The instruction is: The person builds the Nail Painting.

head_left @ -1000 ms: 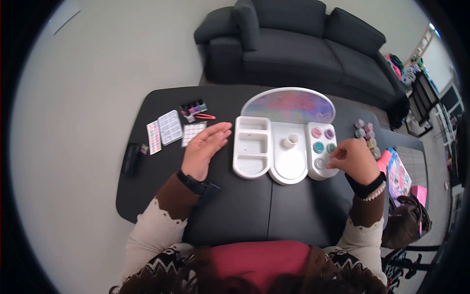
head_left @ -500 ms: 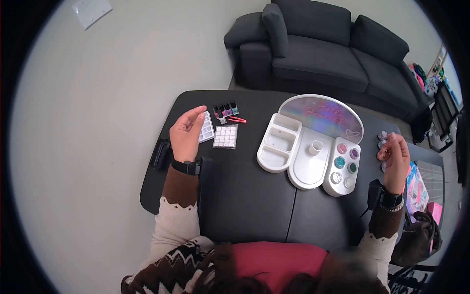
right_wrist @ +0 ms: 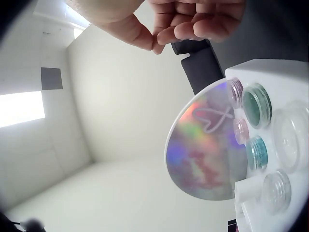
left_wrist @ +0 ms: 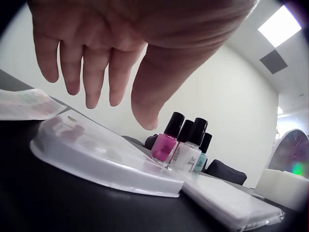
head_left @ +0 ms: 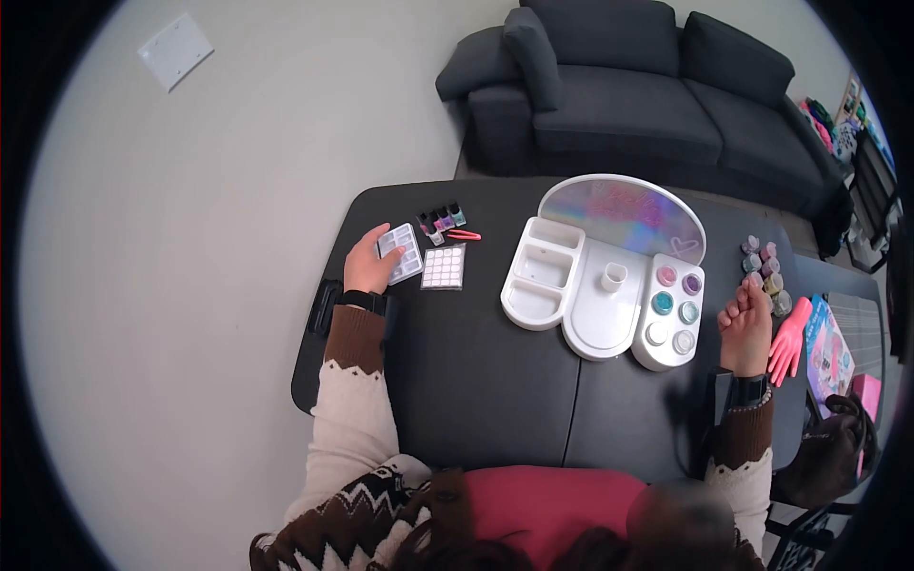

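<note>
My left hand point(head_left: 368, 265) reaches over a white compartment tray point(head_left: 400, 252); in the left wrist view the hand point(left_wrist: 111, 53) hovers with fingers apart above the tray point(left_wrist: 106, 162), not touching it. My right hand point(head_left: 745, 328) is raised right of the white display stand point(head_left: 605, 333), near loose glitter pots point(head_left: 771, 266). Up close in the right wrist view, the right hand's point(right_wrist: 183, 21) fingers are loosely curled, thumb tip against a fingertip, nothing visible between them. The stand's right part holds several pots, pink, purple, teal, green point(right_wrist: 257, 106) and clear.
Nail polish bottles point(head_left: 443, 219), red tweezers point(head_left: 465, 235) and a packet of white squares point(head_left: 443, 267) lie right of the tray. A black object point(head_left: 325, 306) is at the left edge. A pink hand form point(head_left: 790, 341) and a box point(head_left: 828, 347) lie at right.
My left hand has lowered over the tray, fingers now spread. My right hand went from a clear pot in the stand toward the loose pots, then came slightly back toward me.
</note>
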{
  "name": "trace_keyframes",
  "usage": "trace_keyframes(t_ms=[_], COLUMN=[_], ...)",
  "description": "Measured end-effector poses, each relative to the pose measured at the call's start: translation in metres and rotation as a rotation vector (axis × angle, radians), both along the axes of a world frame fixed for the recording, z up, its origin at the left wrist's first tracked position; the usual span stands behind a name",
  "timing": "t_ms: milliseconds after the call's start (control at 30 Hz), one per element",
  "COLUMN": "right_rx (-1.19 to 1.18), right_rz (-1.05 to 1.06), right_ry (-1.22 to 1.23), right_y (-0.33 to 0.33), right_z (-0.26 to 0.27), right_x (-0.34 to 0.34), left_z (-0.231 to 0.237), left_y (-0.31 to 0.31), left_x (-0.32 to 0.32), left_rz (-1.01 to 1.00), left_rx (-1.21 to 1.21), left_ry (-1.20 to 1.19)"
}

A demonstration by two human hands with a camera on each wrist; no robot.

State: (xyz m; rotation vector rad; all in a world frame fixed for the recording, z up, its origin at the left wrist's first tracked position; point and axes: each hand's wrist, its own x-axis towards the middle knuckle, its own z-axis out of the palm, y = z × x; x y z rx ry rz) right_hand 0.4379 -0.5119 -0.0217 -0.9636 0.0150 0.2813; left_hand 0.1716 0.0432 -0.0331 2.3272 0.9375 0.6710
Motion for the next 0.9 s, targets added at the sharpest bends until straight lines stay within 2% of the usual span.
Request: trace_keyframes(t_ms=[200, 300, 500, 600, 667, 700, 767, 833, 900], right_rx=[-0.029, -0.049, -0.057, -0.074, -0.085, -0.096, -0.103, -0.100, -0.110], right_rz=[0.034, 0.028, 0.030, 0.038, 0.026, 0.021, -0.019, 0.032, 0.024], right_ry=[0.014, 0.010, -0.060, -0.092, -0.090, -0.094, -0.080, -0.088, -0.075], right_y=[0.005, 0.009, 0.012, 0.011, 0.012, 0.014, 0.018, 0.017, 0.019], right_z=[0.004, 0.008, 0.012, 0.014, 0.015, 0.017, 0.020, 0.018, 0.023], right_x=[-0.009, -0.013, -0.019, -0.021, -0.022, -0.024, -0.027, -0.026, -0.029], left_z=[0.014, 0.022, 0.047, 0.045, 0.060, 0.066, 0.078, 0.091, 0.091], left_y=[0.008, 0.010, -0.012, -0.016, -0.036, -0.050, -0.089, -0.145, -0.172], left_x=[0.032, 0.046, 0.055, 0.050, 0.044, 0.042, 0.040, 0.036, 0.033], left_rz=[-0.120, -0.230, -0.136, -0.038, 0.072, 0.056, -0.179, -0.401, -0.581], left_rx=[0.093, 0.016, -0.015, 0.042, 0.177, 0.181, 0.012, 0.087, 0.033], left_ry=[0.000, -0.094, 0.086, 0.054, -0.207, -0.196, -0.385, -0.305, -0.170])
